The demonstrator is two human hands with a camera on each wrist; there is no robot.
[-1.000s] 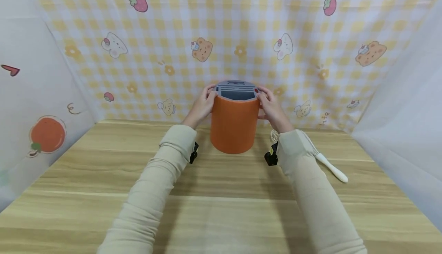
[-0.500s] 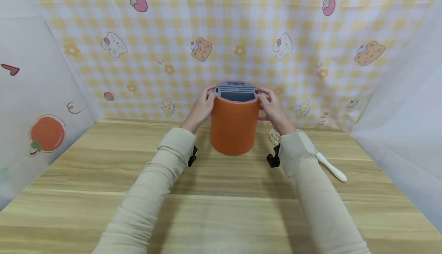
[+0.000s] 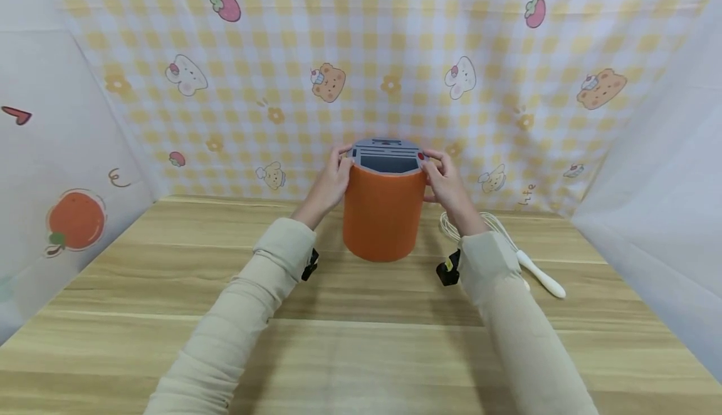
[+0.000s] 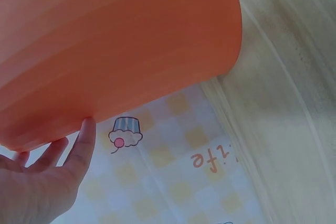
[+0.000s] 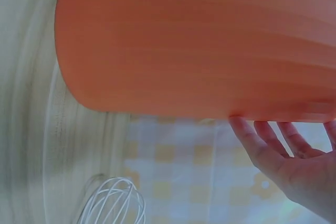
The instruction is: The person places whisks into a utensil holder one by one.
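An orange canister (image 3: 383, 217) stands upright near the back of the table, between both hands. Its grey top (image 3: 386, 145) has a wide dark opening at the front, narrow slots behind it and a red spot at the right. My left hand (image 3: 329, 183) grips the upper left side, thumb at the top rim and fingers round the side. Opposite it, my right hand (image 3: 448, 186) grips the upper right side the same way. In the wrist views, the fingertips of the left hand (image 4: 47, 182) and right hand (image 5: 294, 166) press the orange wall. Whether its base touches the table cannot be told.
A white-handled whisk (image 3: 541, 274) lies on the wooden table (image 3: 361, 358) to the right, partly behind the right forearm. Its wire loops (image 5: 113, 203) show in the right wrist view. A checked yellow cloth (image 3: 389, 45) hangs behind, and white sheets (image 3: 62, 120) flank the table.
Held by both hands, the canister has come slightly nearer to me and lower in the head view. Both forearms have drawn back a little with it. The whisk stays in place.
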